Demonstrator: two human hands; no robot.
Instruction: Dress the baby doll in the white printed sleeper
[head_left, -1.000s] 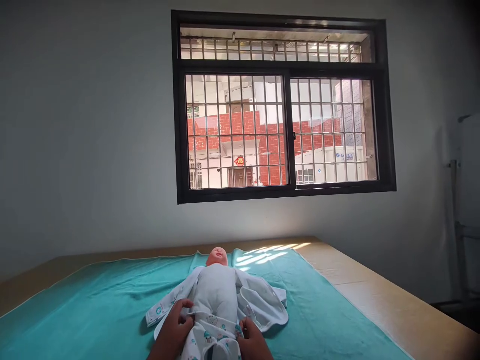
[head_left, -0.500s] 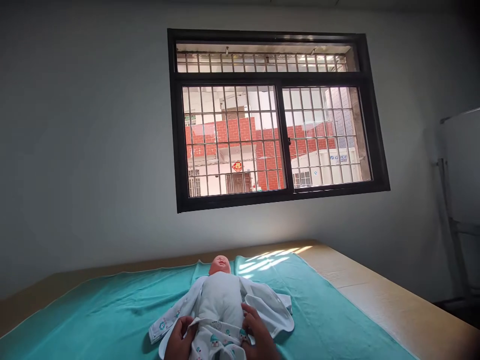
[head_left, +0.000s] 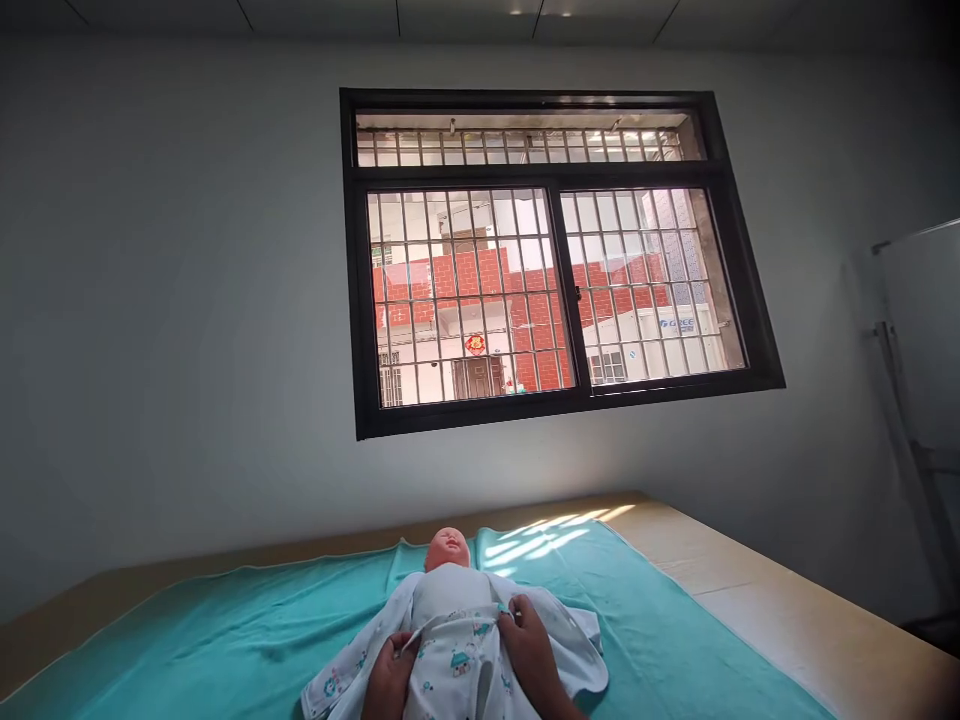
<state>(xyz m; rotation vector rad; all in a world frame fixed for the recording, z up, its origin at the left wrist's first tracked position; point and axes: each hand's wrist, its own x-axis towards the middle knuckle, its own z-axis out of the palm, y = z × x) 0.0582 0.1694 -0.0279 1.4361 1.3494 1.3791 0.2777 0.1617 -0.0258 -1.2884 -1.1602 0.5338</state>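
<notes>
A baby doll (head_left: 448, 548) lies on its back on a teal sheet (head_left: 210, 630), its head toward the wall. An open white garment with small prints (head_left: 555, 630) is spread under and around its body. My left hand (head_left: 390, 680) pinches the printed cloth at the doll's left side. My right hand (head_left: 534, 655) grips the same cloth edge at the doll's right side, over its belly. The printed cloth (head_left: 454, 660) covers the doll's lower body up to the chest. The doll's legs are out of view below.
The sheet covers a wide tan platform (head_left: 787, 610) that runs along the grey wall. A barred window (head_left: 547, 260) is above it. A white panel on a metal stand (head_left: 919, 340) is at the far right.
Both hands have drawn the printed cloth up the doll's body, from its hips to its chest. The view has tilted upward.
</notes>
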